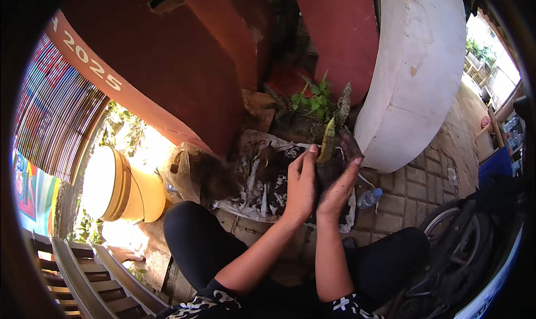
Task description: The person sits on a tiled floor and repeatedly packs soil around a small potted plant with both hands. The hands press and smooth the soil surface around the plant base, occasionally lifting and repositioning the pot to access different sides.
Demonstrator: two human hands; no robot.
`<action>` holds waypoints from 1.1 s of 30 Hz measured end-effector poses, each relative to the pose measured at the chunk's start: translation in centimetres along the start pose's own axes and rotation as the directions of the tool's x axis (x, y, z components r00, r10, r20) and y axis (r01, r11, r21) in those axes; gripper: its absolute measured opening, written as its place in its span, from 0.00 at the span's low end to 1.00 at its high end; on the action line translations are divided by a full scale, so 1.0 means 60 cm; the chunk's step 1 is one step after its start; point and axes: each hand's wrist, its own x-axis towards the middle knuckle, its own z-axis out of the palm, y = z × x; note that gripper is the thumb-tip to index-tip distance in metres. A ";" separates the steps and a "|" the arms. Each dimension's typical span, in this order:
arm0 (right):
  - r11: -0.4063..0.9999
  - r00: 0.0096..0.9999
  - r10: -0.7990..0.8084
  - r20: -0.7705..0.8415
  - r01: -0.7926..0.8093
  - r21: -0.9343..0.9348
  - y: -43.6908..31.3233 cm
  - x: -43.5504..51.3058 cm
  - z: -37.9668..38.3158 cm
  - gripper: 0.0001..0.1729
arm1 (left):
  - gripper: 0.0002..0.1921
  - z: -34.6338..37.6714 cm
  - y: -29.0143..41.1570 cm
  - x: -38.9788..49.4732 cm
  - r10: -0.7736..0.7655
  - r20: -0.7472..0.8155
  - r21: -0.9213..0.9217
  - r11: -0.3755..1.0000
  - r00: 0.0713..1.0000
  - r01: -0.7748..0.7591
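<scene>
My left hand [302,185] and my right hand [340,189] are cupped around the dark base of a snake plant [328,141]. Its pointed, yellow-edged leaf stands up between my fingers. Whether that base is bare soil or a dark pot, I cannot tell. Dark soil smears both hands. Below them, a white sack [247,213] lies spread on the ground with dark soil [278,193] over it. Just beyond my hands are a mottled upright leaf [344,103] and a green leafy plant [314,101].
A plastic water bottle [369,198] lies on the paving right of the sack. To the left are a clear plastic bag [178,172] and a pale bucket [144,189]. A white curved wall [418,76] and a red wall [339,38] stand ahead. A wheel [456,235] is at right.
</scene>
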 end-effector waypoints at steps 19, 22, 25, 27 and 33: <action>0.992 0.999 -0.039 0.033 0.042 -0.122 0.000 -0.009 0.011 0.29 | 0.29 -0.015 -0.014 0.011 -0.034 0.005 -0.141 0.989 0.999 0.035; 0.999 0.997 -0.039 -0.069 0.038 -0.013 0.008 -0.007 0.012 0.30 | 0.26 -0.012 -0.011 0.005 -0.063 -0.069 -0.001 0.998 0.996 0.063; 0.999 0.999 0.043 -0.019 -0.043 -0.010 0.011 -0.011 0.011 0.30 | 0.26 -0.011 -0.004 0.005 -0.064 -0.062 -0.251 0.967 0.996 0.046; 0.994 0.994 0.109 0.015 -0.109 -0.003 0.013 -0.017 0.011 0.31 | 0.28 -0.006 -0.002 0.007 -0.004 -0.058 -0.191 0.981 0.998 -0.008; 0.968 0.965 0.251 -0.069 -0.250 0.032 0.015 -0.013 0.009 0.28 | 0.30 -0.009 -0.005 0.013 -0.017 0.092 -0.047 0.999 0.996 0.021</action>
